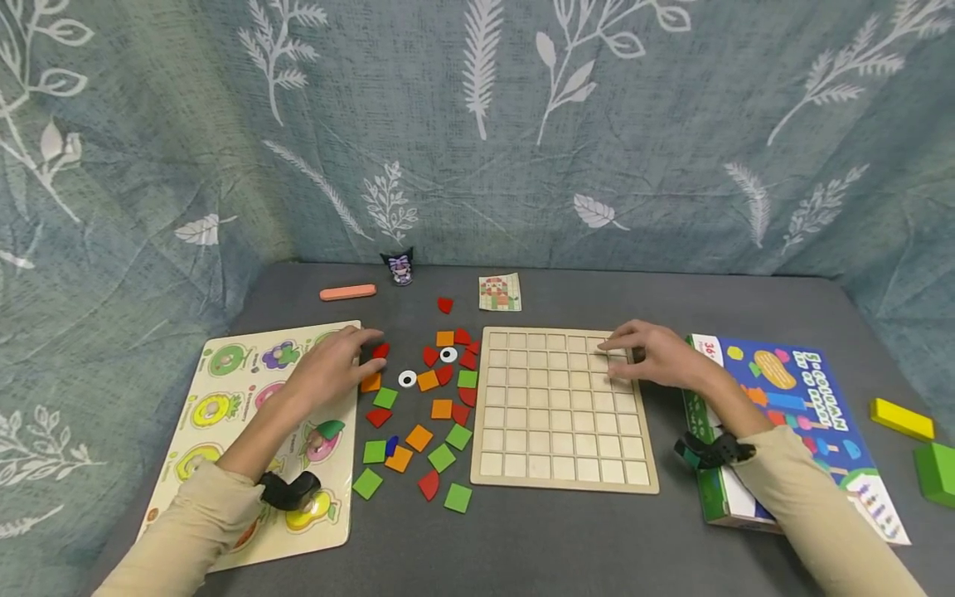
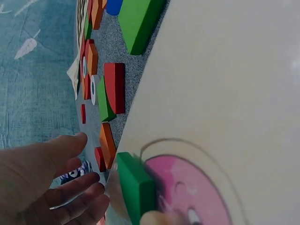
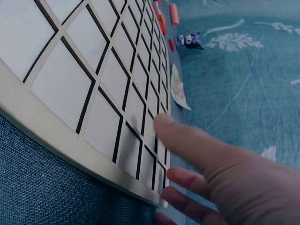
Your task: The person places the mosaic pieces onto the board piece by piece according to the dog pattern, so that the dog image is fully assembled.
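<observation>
My left hand [image 1: 328, 371] hovers over the top right of the wooden fruit puzzle board [image 1: 246, 406], its fingers loosely spread toward a red quarter-circle piece [image 1: 381, 351] and an orange square [image 1: 370, 382]. Nothing shows between its fingers in the left wrist view. Over the upper right corner of the wooden grid board [image 1: 559, 406] is my right hand [image 1: 656, 355], fingers relaxed and holding nothing. The grid's cells hold no pieces. Between the two boards lie scattered green squares [image 1: 442, 458], orange squares [image 1: 442, 410], red quarter-circles [image 1: 429, 485], two white eye discs [image 1: 407, 379] and a blue piece [image 1: 391, 446].
A small pattern card [image 1: 499, 293] lies behind the grid board. Left of it are a dark figurine [image 1: 399, 267] and an orange stick [image 1: 347, 293]. A colourful box [image 1: 798, 431] lies under my right forearm; yellow [image 1: 901, 419] and green [image 1: 936, 474] blocks sit at the far right.
</observation>
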A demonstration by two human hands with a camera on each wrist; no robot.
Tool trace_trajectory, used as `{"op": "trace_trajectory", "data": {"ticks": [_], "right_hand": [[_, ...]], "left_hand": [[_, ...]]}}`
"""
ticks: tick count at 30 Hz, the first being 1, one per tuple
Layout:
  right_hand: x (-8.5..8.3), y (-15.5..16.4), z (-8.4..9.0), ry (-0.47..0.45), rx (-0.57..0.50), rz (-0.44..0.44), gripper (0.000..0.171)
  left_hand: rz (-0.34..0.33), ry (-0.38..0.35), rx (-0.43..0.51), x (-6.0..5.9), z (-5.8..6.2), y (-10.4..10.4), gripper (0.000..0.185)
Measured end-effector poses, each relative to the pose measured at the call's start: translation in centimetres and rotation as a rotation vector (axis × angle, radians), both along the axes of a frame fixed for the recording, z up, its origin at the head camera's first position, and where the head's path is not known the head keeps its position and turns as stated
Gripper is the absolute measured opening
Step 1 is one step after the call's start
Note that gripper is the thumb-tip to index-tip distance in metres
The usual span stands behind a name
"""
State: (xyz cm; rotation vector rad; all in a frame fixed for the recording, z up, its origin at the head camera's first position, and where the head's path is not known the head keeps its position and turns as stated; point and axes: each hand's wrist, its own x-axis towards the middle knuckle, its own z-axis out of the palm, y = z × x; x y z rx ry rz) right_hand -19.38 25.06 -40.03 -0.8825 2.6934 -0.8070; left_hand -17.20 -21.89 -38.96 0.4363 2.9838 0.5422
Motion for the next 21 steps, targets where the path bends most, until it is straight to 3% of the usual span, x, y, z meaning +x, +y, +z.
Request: {"op": "trace_trajectory", "data": {"ticks": [8,21], "right_hand": [[-0.1,0.0,-0.1,-0.011,0.097,0.002,0.045],[0.0,0.1,-0.1,-0.005,0.111,0.044,0.046]], "left_hand": [[-0.006,0.017,-0.043,-0.5,-0.1,0.3,0.039],[-0.002,0.025,-0.112,-1.4,-0.2,1.1,0.029]]}}
